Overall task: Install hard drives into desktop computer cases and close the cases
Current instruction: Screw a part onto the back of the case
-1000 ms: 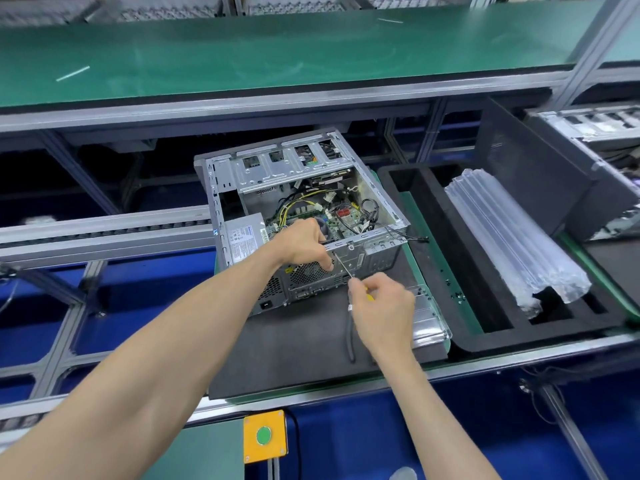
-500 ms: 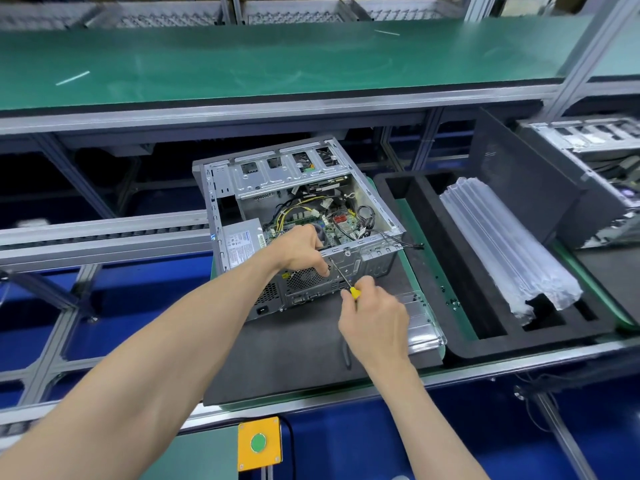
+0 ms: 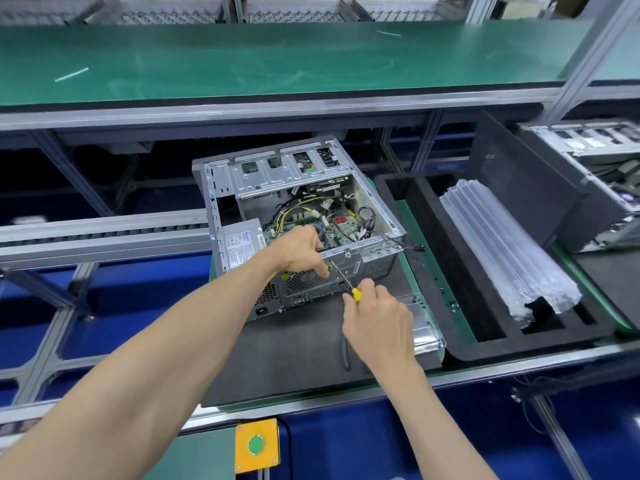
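An open desktop case (image 3: 242,174) lies on its side on a dark mat, its board and cables exposed. My left hand (image 3: 304,249) grips the near top edge of the case's back panel, fingers curled over the metal. My right hand (image 3: 375,322) holds a yellow-handled screwdriver (image 3: 343,277), its thin shaft slanting up-left with the tip against the back panel right by my left fingertips. Whether a screw sits under the tip is hidden. No hard drive shows clearly.
A black foam tray (image 3: 460,344) to the right holds a stack of clear plastic pieces (image 3: 502,247). A clear plastic part (image 3: 424,323) lies beside the case. A second open case (image 3: 588,147) stands at far right. A yellow box with a green button (image 3: 257,444) sits at the front rail.
My right hand has shifted slightly up toward the case with the screwdriver, whose yellow handle now shows. My left hand keeps its hold on the case's edge.
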{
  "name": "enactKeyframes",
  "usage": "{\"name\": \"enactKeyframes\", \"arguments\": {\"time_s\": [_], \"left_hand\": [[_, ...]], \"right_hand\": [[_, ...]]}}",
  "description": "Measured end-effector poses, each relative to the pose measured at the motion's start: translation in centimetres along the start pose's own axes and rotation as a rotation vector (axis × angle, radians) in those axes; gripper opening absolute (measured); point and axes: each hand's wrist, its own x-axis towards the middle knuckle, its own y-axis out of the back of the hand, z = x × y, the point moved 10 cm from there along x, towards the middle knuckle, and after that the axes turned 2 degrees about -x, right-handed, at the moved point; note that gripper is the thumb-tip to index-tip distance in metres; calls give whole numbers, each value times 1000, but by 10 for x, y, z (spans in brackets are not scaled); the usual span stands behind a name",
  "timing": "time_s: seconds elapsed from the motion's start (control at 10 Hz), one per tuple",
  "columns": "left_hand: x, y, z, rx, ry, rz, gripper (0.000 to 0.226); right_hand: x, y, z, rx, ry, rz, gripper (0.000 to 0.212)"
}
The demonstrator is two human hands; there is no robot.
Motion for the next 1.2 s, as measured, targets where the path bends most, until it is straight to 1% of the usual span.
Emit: {"name": "enactKeyframes", "arguments": {"time_s": [0.1,0.2,0.3,0.4,0.5,0.6,0.7,0.8,0.9,1.0,1.1,1.2], "left_hand": [[2,0,-1,20,1,11,72],[2,0,-2,22,3,9,71],[1,-1,-2,24,1,8,72],[0,3,1,16,-7,35,71],[-2,3,3,11,-9,29,70],[-1,3,2,8,-10,32,70],[-1,4,2,13,-9,38,69],[-1,3,0,9,5,32,69],[-2,3,1,13,14,32,68],[-2,4,3,15,8,31,70],[-2,4,3,3,5,22,69],[-1,3,2,-9,10,20,69]], "right_hand": [[-2,-11,-9,30,26,-70,23],[-21,-59,35,951,-745,-355,29],[-42,-83,23,1526,-1125,-513,28],[-16,-57,39,859,-688,-396,28],[0,0,-5,-38,52,12,23],[1,-6,-12,-51,105,-35,23],[-5,-48,41,723,-593,-314,30],[-34,-81,33,1490,-1110,-487,31],[-10,-53,43,889,-660,-360,31],[5,0,-1,3,58,1,21],[4,-9,-7,30,67,-70,23],[-14,-62,40,1008,-763,-404,29]]}}
